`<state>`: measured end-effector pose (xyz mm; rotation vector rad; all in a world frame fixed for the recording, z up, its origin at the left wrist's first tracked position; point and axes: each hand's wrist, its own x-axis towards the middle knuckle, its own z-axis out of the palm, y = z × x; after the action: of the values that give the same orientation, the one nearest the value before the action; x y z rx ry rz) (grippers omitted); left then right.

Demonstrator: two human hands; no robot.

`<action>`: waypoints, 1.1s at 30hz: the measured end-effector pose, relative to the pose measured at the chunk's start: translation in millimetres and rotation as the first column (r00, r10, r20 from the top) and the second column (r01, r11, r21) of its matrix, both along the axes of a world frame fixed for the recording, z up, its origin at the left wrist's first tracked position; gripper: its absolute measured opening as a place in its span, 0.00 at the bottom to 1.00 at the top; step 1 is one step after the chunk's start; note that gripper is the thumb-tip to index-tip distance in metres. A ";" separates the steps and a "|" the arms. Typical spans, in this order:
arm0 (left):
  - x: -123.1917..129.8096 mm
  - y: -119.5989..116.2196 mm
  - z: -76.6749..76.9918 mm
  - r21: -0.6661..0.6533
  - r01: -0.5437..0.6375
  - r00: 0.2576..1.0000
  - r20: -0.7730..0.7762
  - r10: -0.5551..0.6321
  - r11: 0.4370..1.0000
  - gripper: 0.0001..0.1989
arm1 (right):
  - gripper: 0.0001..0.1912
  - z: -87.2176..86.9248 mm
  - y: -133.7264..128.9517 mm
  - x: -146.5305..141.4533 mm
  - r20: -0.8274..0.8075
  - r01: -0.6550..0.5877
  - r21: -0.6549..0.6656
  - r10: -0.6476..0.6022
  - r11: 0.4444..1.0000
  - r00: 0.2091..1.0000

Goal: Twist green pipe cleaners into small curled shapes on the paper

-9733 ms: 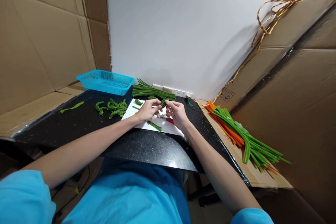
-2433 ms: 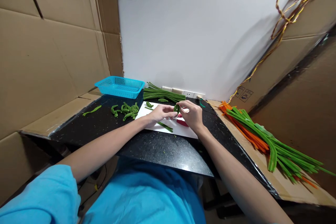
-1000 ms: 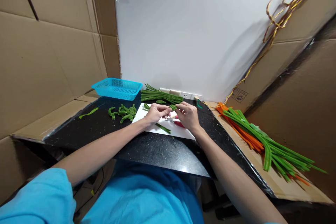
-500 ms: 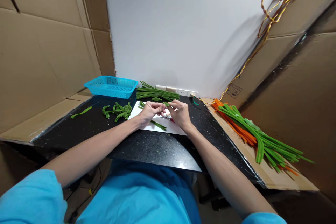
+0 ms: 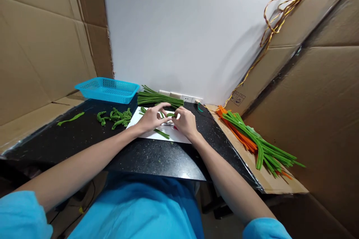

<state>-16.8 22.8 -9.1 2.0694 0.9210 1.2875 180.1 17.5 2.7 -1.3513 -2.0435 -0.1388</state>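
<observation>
My left hand [image 5: 153, 118] is over a white sheet [image 5: 179, 137], its thumb and forefinger parted around a gap. The thumb tip comes close to the right fingertips. My right hand [image 5: 185, 122] pinches a short, bent green pipe cleaner [image 5: 170, 114] between thumb and fingers. Under the hands, a straight length of green pipe cleaner [image 5: 162, 133] lies on the sheet. A red-handled tool [image 5: 175, 127] is mostly hidden beneath the right hand. Left of the sheet lies a pile of curled green pipe cleaner pieces [image 5: 121, 117].
A blue plastic basket [image 5: 108, 90] stands at the back left. Dark green pipe cleaners [image 5: 159, 98] lie in a bundle by the wall. Lighter green [image 5: 260, 142] and orange stems [image 5: 241, 134] rest on cardboard at right. A green strip [image 5: 70, 119] lies far left on the black tabletop [image 5: 157, 158].
The left thumb and forefinger have spread apart from their pinch, while the right hand keeps the green piece. The whole view has shifted, so the scene sits further left.
</observation>
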 end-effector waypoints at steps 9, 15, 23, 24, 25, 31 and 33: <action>-12.8 7.0 3.4 0.273 -0.231 0.947 -0.158 0.280 0.934 0.11 | 0.08 -1.8 -7.6 -9.3 -0.006 -0.019 0.040 0.019 0.999 1.000; -8.8 9.1 -4.7 0.156 -0.224 0.952 -0.176 0.250 0.962 0.18 | 0.12 -5.4 -2.7 -7.2 -0.078 -0.131 0.082 0.138 0.988 0.987; -4.7 5.5 -7.3 0.082 -0.097 0.971 -0.210 0.113 0.992 0.19 | 0.11 -4.5 -0.5 -6.3 -0.093 -0.181 0.091 0.189 0.979 0.978; -4.7 5.0 -7.2 0.079 -0.093 0.970 -0.219 0.109 0.992 0.19 | 0.12 -5.4 0.8 -5.5 -0.107 -0.191 0.090 0.200 0.977 0.974; -4.8 4.5 -7.0 0.077 -0.092 0.970 -0.219 0.107 0.993 0.19 | 0.13 -6.3 2.3 -4.6 -0.125 -0.203 0.088 0.213 0.975 0.969; -6.4 3.2 -6.1 0.084 -0.058 0.984 -0.166 0.072 0.995 0.12 | 0.16 -9.9 9.5 -0.7 -0.199 -0.238 0.054 0.244 0.970 0.949; -6.4 3.9 -7.3 0.087 -0.039 0.972 -0.226 0.058 0.995 0.15 | 0.15 -10.2 10.1 -0.2 -0.188 -0.226 0.066 0.235 0.972 0.954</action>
<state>-23.3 26.7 -16.4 2.3082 1.0394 1.1444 179.9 27.7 -7.5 -1.0459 -2.0009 0.0505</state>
